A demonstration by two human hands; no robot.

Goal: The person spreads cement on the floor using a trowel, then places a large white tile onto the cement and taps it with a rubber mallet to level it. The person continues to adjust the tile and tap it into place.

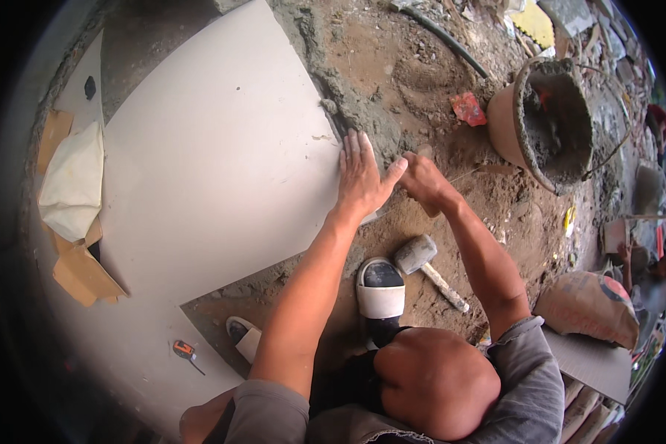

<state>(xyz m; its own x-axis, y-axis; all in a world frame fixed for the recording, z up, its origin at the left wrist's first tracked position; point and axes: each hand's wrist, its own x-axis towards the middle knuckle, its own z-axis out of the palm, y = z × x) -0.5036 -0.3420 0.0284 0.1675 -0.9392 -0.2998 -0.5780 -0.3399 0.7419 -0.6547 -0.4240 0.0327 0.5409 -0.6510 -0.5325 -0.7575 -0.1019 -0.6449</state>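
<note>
A large off-white tile [222, 155] lies flat, its right edge bordered by wet grey mortar [374, 122]. My left hand [360, 177] is open, its fingers stretched along that edge and its thumb out toward the right hand. Just to its right, my right hand [426, 180] is closed low over the soil beside the mortar. A small brown piece shows under the fist, but I cannot make out what it grips. Nearer to me, a mallet [416, 254] with a grey head and pale handle rests on the soil next to my sandalled foot [381, 292].
A mortar-caked bucket [505, 122] sits tilted at the right, near a red scrap [468, 109]. A black hose [448, 41] lies beyond. Cardboard [85, 274] and a pale bag [74, 181] lie at left, an orange-black tool [185, 348] nearer. A sack [590, 307] stands right.
</note>
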